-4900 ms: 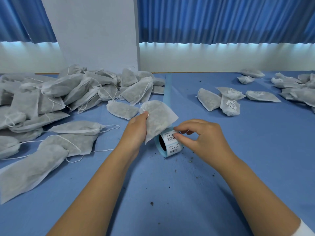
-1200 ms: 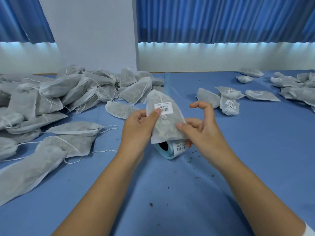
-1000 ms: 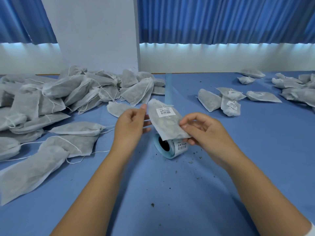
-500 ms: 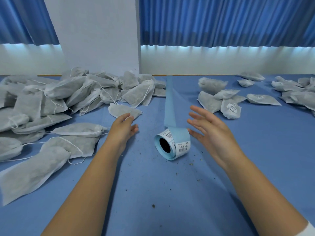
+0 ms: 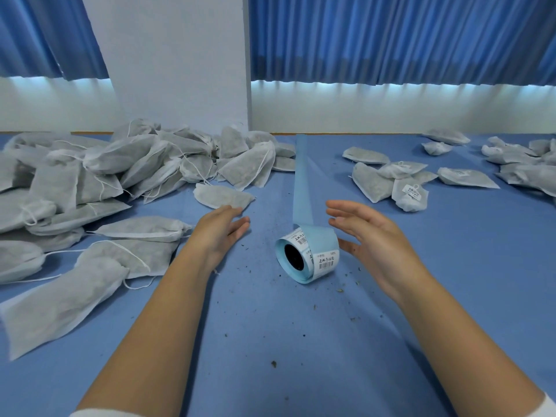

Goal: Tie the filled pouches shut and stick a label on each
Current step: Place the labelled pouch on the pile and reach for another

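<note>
A roll of barcode labels [image 5: 310, 255] on light-blue backing lies on the blue table, its spent backing strip [image 5: 301, 182] trailing away from me. My left hand [image 5: 221, 233] hovers open left of the roll, fingertips near a lone grey pouch [image 5: 222, 195]. My right hand [image 5: 370, 245] is open just right of the roll, holding nothing. A big heap of unlabelled drawstring pouches [image 5: 120, 170] fills the left side. Labelled pouches [image 5: 397, 183] lie in a small group at the right.
More pouches [image 5: 523, 164] are scattered at the far right edge. Specks of dried herb lie on the blue cloth [image 5: 301, 341] around the roll. A white pillar [image 5: 177, 61] and blue curtains stand behind the table.
The labelled pouch I held in both hands has left them and now lies with the group at the right. Both hands have opened and drawn back beside the roll.
</note>
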`<state>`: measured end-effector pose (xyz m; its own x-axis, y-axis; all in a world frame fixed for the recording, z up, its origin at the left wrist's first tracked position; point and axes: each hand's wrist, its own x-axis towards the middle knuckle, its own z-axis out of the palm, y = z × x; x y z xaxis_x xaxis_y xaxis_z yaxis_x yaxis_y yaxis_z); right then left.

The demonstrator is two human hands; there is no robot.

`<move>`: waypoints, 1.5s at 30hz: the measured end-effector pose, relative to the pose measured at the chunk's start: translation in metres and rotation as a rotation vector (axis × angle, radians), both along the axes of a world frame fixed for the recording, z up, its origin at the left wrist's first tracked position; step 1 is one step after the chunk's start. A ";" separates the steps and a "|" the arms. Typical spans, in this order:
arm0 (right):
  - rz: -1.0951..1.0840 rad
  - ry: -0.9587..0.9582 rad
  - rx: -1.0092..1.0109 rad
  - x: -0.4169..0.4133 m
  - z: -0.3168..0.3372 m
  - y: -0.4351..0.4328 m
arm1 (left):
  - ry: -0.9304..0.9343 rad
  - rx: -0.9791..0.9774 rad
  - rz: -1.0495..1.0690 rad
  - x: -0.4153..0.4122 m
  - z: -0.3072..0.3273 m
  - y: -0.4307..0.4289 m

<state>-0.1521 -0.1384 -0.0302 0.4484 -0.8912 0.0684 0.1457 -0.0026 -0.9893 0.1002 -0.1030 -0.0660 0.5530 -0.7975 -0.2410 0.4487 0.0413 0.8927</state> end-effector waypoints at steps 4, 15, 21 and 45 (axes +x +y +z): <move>0.006 0.033 -0.007 0.001 -0.001 0.000 | 0.006 -0.010 -0.002 0.000 -0.001 0.001; -0.010 0.051 0.007 -0.001 -0.002 -0.002 | -0.889 0.420 0.326 -0.001 -0.002 0.012; -0.013 0.053 0.010 0.000 -0.001 -0.001 | -1.020 0.500 0.052 -0.014 -0.006 0.006; 0.039 0.163 -0.400 -0.001 0.008 0.022 | -0.778 -0.125 -0.463 -0.048 0.064 0.058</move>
<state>-0.1530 -0.1169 -0.0219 0.5148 -0.7911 0.3304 -0.0047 -0.3881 -0.9216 0.0518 -0.0451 -0.0024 0.1414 -0.9754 0.1689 -0.2818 0.1239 0.9514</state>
